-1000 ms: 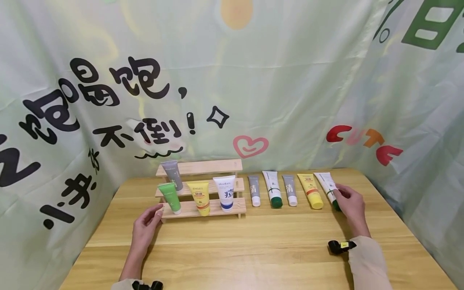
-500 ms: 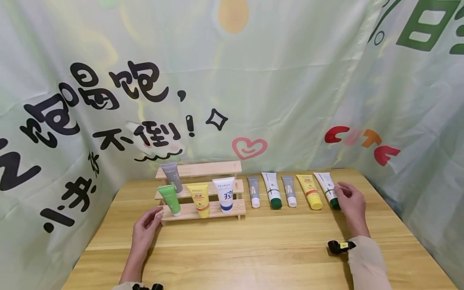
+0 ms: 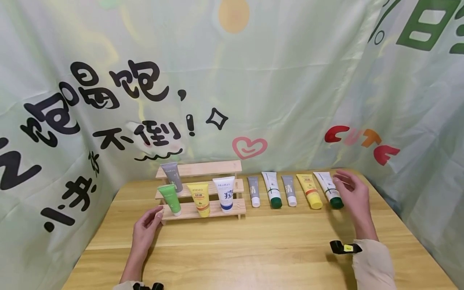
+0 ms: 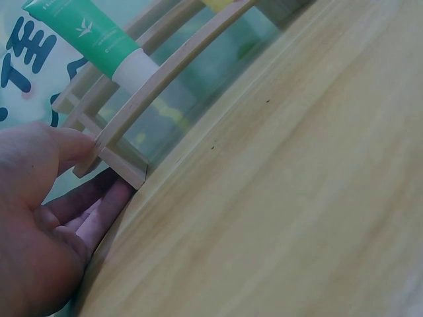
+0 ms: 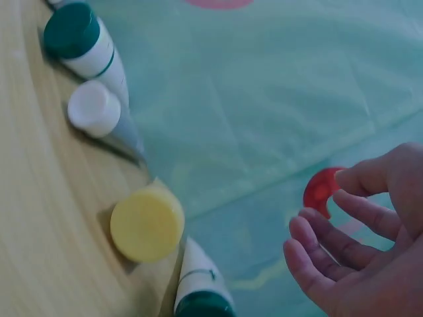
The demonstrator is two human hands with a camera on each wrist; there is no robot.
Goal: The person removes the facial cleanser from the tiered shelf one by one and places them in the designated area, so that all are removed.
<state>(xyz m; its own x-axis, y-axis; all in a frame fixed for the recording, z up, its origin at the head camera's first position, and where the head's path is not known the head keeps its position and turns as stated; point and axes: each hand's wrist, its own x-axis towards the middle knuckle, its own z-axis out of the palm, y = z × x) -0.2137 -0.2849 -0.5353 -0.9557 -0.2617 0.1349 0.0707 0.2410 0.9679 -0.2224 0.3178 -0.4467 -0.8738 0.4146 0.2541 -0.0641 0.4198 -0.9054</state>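
My left hand point(image 3: 145, 229) holds the left end of a three-step wooden display stand point(image 3: 217, 206). In the left wrist view, the thumb lies at the end of the lowest step, and the fingers point(image 4: 109, 201) reach beside its leg. A green tube point(image 3: 169, 199), a yellow tube point(image 3: 199, 199) and a white tube with a blue cap point(image 3: 224, 194) stand on that step. Higher up stands a grey tube point(image 3: 172, 176). My right hand point(image 3: 353, 197) hovers with loosely bent fingers beside the rightmost white tube with a green cap point(image 3: 329, 189), holding nothing.
Right of the stand, more tubes lie in a row on the wooden table point(image 3: 253, 249): two grey tubes point(image 3: 253, 191), another green-capped white tube point(image 3: 272, 190) and a yellow tube point(image 3: 309, 191). A printed curtain point(image 3: 290, 100) hangs close behind them.
My right hand has let go of the rightmost green-capped tube and lifted slightly away to the right. That tube now lies straighter in the row. My left hand stays on the stand.
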